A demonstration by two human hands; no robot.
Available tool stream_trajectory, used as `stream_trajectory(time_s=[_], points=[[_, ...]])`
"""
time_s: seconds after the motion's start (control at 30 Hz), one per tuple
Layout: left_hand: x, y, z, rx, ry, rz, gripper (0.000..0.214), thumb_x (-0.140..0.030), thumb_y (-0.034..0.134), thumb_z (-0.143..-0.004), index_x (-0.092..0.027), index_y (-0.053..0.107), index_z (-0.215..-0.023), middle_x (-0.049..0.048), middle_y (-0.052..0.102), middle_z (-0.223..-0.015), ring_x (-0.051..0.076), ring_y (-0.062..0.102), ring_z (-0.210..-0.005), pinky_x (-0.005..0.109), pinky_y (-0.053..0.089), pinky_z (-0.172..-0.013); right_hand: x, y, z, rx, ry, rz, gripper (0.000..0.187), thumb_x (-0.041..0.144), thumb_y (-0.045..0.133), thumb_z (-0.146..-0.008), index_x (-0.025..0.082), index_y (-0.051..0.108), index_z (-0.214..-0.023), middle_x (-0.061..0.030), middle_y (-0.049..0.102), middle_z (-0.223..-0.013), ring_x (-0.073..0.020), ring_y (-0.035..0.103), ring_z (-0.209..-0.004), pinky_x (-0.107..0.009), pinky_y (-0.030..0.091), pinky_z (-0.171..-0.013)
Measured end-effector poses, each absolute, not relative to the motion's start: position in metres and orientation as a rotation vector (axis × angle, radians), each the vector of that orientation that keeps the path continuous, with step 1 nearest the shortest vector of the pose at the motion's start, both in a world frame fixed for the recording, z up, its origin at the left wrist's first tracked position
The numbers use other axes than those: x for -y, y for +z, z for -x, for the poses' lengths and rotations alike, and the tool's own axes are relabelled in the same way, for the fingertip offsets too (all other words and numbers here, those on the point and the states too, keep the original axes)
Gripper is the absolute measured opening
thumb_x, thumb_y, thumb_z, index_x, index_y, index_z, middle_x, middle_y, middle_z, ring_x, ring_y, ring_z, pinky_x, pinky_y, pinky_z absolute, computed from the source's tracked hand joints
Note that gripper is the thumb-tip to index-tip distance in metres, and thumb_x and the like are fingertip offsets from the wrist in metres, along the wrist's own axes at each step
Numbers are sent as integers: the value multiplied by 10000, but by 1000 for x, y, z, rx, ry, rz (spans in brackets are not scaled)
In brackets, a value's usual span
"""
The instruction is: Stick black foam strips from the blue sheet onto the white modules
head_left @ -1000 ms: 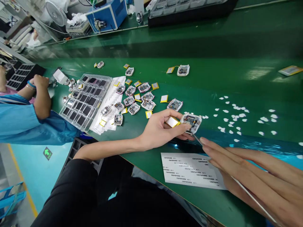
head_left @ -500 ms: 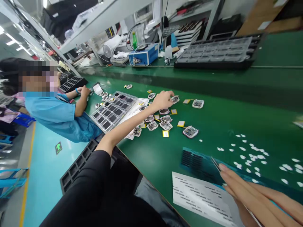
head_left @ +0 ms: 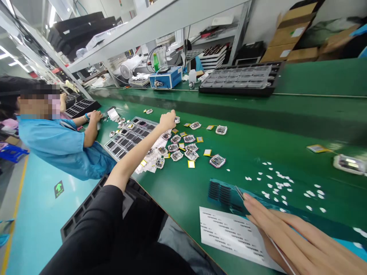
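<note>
Now that the left hand (head_left: 168, 120) has left the near edge for mid-surface, its curled fingers lie beside a watch module (head_left: 177, 120), grip indeterminable: likely swapping pieces; the right hand (head_left: 289, 238) pinches tweezers (head_left: 239, 192) near that edge.

Your green bench (head_left: 258, 152): loose cluster of open device units (head_left: 183, 147) mid-belt, with yellow battery packs (head_left: 191, 164) among them. Clear tray of dark screens (head_left: 126, 139) just left. White paper dots (head_left: 281, 183) scattered right. Label sheet (head_left: 229, 236) and teal sheet (head_left: 223, 191) at your near edge.
</note>
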State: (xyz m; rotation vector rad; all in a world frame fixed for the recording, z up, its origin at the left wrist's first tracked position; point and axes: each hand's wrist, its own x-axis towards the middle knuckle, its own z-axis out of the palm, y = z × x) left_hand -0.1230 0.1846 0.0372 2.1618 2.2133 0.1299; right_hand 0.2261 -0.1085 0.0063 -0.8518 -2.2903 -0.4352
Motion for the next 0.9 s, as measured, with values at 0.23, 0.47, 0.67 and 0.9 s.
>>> stream_trajectory(time_s=[0.23,0.47,0.67,0.9], points=[[-168,53,102,-1884,664,-2212,292,-78,631,-932,-157,730,-1195,113,778,-1183,256,700,-1220,388,512,-1110,107,18,-225,2278,-492,851,719,63,611,-994,162,357,-1660,22,801,-1200,-206,771,-892,-357,585,-829],[-120,57,64,-1193,1309,-1389,232,-216,768,-886,-142,699,-1095,57,788,-987,150,745,-908,314,565,-930,99,15,-219,2215,-597,840,727,77,647,-989,148,364,-1654,35,823,-1084,-200,765,-792,-350,594,-743],[-56,51,21,-812,984,-934,145,-256,799,-897,-134,721,-905,66,785,-944,175,764,-919,367,554,-985,96,19,-215,2157,-498,1018,185,97,623,-1002,246,670,-1100,51,816,-899,-179,768,-821,-299,562,-644],[17,36,-8,-701,441,-1259,173,-306,680,-1000,-185,604,-1098,-81,601,-715,43,539,-494,242,564,-657,100,-8,-220,1864,-447,1319,141,137,639,-978,271,671,-1003,83,628,-542,-120,510,-340,-257,328,-307]])
